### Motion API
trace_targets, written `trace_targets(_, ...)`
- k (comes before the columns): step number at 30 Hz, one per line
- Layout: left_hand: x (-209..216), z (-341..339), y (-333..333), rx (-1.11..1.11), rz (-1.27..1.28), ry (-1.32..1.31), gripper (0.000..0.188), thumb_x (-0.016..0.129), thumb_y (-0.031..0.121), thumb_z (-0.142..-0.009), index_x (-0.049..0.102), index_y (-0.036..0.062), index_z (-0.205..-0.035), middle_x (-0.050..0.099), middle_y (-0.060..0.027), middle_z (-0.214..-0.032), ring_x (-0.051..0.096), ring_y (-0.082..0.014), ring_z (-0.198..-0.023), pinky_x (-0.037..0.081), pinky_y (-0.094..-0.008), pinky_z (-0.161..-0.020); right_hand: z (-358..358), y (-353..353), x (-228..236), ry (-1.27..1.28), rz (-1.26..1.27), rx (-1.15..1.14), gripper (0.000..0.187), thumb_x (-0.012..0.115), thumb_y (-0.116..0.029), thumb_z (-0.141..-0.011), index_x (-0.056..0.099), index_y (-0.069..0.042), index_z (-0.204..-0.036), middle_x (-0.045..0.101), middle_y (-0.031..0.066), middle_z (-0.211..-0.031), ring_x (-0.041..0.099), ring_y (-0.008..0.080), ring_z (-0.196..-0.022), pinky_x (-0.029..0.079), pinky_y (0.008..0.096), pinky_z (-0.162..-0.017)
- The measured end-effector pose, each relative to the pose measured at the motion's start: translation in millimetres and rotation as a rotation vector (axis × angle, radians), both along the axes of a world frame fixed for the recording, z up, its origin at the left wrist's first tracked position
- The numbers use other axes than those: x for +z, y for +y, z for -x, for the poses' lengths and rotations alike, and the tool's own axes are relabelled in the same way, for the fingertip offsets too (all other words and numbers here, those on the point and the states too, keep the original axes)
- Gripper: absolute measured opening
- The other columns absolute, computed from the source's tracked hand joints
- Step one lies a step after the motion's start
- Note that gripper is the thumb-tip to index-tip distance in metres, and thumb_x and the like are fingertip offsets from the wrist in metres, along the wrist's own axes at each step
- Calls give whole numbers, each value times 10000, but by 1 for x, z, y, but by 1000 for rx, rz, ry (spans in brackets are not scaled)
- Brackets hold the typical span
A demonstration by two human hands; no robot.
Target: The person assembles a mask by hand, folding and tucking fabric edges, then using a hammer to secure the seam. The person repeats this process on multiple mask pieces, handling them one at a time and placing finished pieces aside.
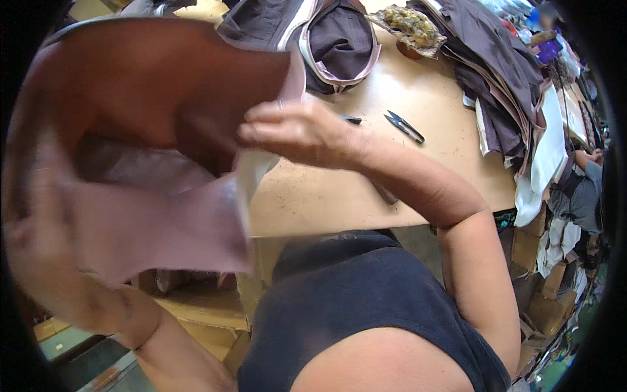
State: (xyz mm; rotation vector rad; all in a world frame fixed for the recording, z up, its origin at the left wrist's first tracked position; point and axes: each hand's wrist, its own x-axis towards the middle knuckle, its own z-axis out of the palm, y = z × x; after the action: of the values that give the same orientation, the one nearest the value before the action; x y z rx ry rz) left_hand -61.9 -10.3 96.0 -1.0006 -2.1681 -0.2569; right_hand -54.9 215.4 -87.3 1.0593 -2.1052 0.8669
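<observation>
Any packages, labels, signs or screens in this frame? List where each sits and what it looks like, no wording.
No screens, signs or readable labels show.
Cardboard boxes: stacked at the right edge below the table, brown, flattened or crumpled.
Cardboard box: under the table's near edge, tan, flat-topped.
Neither hand holds a package: the right hand grips the pinkish-brown fabric piece; the left hand is blurred behind it.
</observation>
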Motion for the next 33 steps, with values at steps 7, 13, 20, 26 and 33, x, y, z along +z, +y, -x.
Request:
trace_targets(7,-120,-19,78,-340,-253,-862,404,440,-66,-724,535,-2,-1111,478,-130,-1208,429,-223,-1143,289,-323,-978,-64,25,-132,-160,-591,-77,254,505,-148,-708,543,-59,-943,494,101,-987,502,216,-901,416,312,-813)
trace_targets(13,-194,-4,97,-408,-548,-1184,429,458,-58,-703,507,-7,-1125,478,-122,-1195,414,-210,-1143,273,-296,-982,-102,16,-133,-179,-638,-328,395,452,-136,-726,480,13,-1091,453,148,-1170,426,239,-1127,383,321,-917)
trace_targets(20,-289,-8,85,-458,-487,-1132,365,485,0,-753,492,9,-1118,504,-92,-1141,435,-192,-1104,310,-293,-963,-108,17,-136,-247,-610,-373,411,454,-128,-745,468,-14,-1140,452,142,-1191,419,253,-1141,334,386,-952)
trace_targets(26,-293,-10,83,-409,-502,-1142,370,478,-2,-761,483,9,-1130,497,-91,-1151,429,-189,-1111,310,-292,-965,-97,54,-94,-603,-496,-804,386,586,-171,-687,490,-58,-1043,505,127,-1025,506,296,-959,393,398,-830)
trace_targets(33,-288,-8,92,-383,-527,-1200,375,469,-5,-769,472,10,-1144,489,-89,-1164,423,-186,-1119,311,-291,-968,-98,78,-101,-1012,67,-777,360,576,-76,-645,450,-32,-979,522,192,-872,509,381,-862,406,417,-758)
